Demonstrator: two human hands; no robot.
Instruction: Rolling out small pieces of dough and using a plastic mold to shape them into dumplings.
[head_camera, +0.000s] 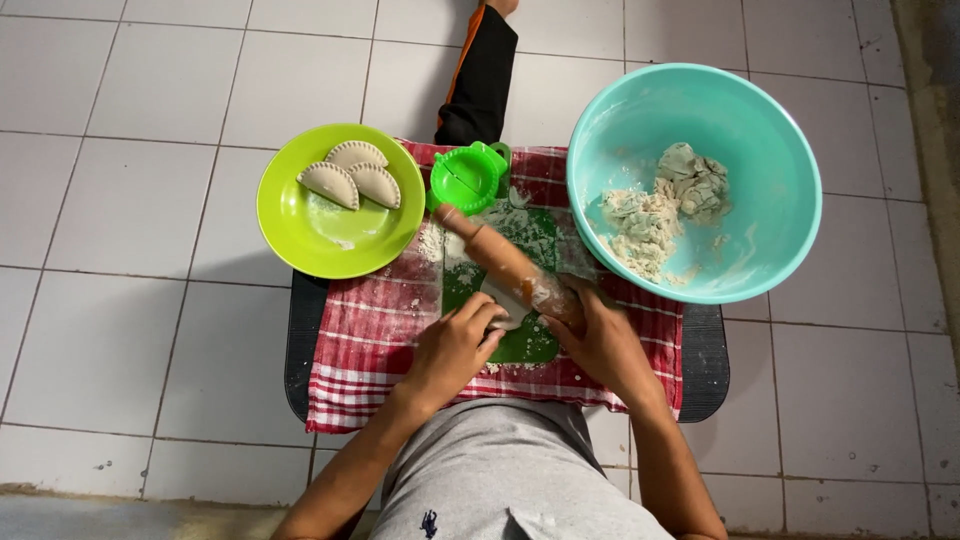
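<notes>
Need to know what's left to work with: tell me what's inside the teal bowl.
The teal bowl holds crumbly, pale dough lumps and flour smears. What lies under the lumps is covered.

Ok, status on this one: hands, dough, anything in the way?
Right hand grips rolling pin. Left hand on dough piece. Green press just beyond pin's far end.

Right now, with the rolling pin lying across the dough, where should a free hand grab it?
Probably the far end of the rolling pin, near the green dumpling press. It slants away to the upper left with that end bare, while the right hand covers the near end. Come from above, left side.
</notes>
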